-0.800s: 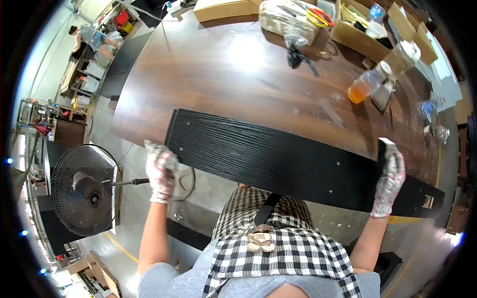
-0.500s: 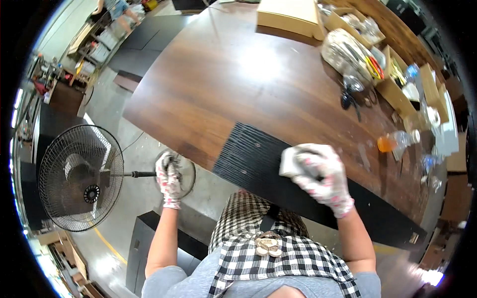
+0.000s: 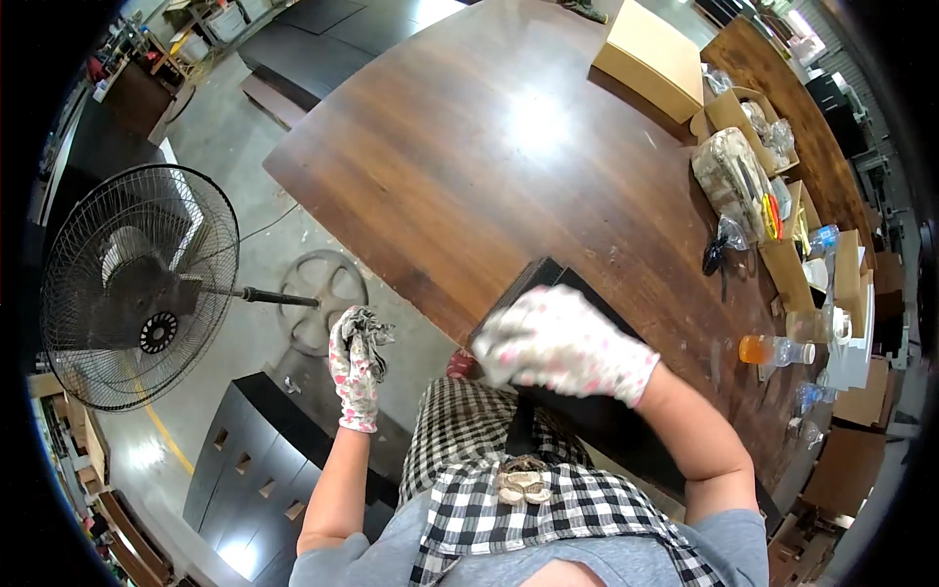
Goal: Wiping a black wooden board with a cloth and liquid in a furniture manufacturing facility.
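My left hand, in a white glove with pink spots, is closed around a crumpled grey rag. It is held off the table's left side, above the fan's round base. My right hand, gloved the same way and smeared by motion, lies over the near-left end of a long black board. A white cloth in its fingers shows only as a pale blur. The board lies along the near edge of the brown wooden table and hides part of it.
A black standing fan is at the left. Dark panels with square holes lie low beside my left forearm. On the table's right are a cardboard box, a patterned pouch, open cartons and a bottle of orange liquid.
My right hand has swept left along the board to its end, turning as it went. My left hand, still gripping the rag, has shifted slightly right. The whole view has shifted.
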Tool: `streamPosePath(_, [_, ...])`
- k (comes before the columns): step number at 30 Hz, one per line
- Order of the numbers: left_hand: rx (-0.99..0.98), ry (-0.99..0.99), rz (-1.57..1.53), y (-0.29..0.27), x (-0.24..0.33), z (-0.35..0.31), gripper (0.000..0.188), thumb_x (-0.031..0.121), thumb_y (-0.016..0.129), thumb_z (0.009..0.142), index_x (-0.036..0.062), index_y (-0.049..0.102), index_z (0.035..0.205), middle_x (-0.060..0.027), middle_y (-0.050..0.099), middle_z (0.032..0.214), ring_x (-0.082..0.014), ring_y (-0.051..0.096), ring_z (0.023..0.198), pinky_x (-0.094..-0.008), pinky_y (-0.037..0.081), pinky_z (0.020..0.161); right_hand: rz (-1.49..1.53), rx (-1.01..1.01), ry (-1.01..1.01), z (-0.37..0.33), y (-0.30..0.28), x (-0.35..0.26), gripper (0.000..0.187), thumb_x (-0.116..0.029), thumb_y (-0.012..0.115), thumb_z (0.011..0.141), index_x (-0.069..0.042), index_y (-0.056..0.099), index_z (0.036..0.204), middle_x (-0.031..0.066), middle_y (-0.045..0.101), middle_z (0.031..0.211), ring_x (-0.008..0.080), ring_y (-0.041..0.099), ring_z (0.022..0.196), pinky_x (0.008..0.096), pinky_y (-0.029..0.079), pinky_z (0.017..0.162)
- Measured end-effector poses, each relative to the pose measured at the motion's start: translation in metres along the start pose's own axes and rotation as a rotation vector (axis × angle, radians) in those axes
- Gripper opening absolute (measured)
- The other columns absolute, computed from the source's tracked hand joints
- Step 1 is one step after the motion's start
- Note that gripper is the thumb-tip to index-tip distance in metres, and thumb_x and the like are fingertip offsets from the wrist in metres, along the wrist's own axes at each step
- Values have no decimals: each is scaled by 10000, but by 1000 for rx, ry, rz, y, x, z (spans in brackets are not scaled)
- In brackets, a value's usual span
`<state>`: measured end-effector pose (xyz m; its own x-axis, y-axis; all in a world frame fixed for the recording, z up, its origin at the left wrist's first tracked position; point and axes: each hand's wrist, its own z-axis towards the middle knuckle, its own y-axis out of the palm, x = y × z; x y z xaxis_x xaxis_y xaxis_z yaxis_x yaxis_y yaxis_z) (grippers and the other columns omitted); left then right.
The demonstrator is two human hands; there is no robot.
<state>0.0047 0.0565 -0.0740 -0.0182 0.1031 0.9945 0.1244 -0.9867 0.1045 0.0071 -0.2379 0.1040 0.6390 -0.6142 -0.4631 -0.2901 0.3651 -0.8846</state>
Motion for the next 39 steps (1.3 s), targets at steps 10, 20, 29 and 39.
streamPosePath(10, [-73, -30, -53, 34, 55, -7, 370, 147, 463, 946, -23, 499, 1272, -111, 571, 1205, -205, 566, 1083, -341, 437, 962, -87, 340, 313, -31, -33, 71, 291, -232, 746, 729, -109, 694, 988, 75, 631, 1132, 271, 561, 1054, 396, 448, 912])
streamPosePath(20, [-591, 10, -183, 100, 125, -11, 384, 282, 531, 940, -56, 577, 1116, -149, 629, 1024, -235, 647, 895, -348, 514, 804, 286, 542, 861, -181, 18, 9, 395, -194, 784, 693, -58, 679, 1049, 116, 612, 1200, 309, 550, 1144, 415, 445, 969])
streamPosePath(29, [-995, 157, 61, 148, 122, -6, 297, 122, 573, 799, 9, 651, 1062, -172, 675, 1003, -317, 660, 915, -385, 517, 824, -34, 533, 627, -68, 16, 32, 311, -258, 717, 773, -137, 662, 1053, 83, 593, 1174, 305, 554, 1043, 434, 452, 916])
streamPosePath(39, [-1020, 236, 339, 172, 132, -3, 225, 99, 548, 800, 2, 655, 973, -146, 679, 880, -286, 674, 789, -337, 531, 736, 218, 697, 1186, -276, 22, -37, 334, -214, 805, 706, -89, 710, 1001, 111, 637, 1171, 269, 595, 1095, 381, 484, 949])
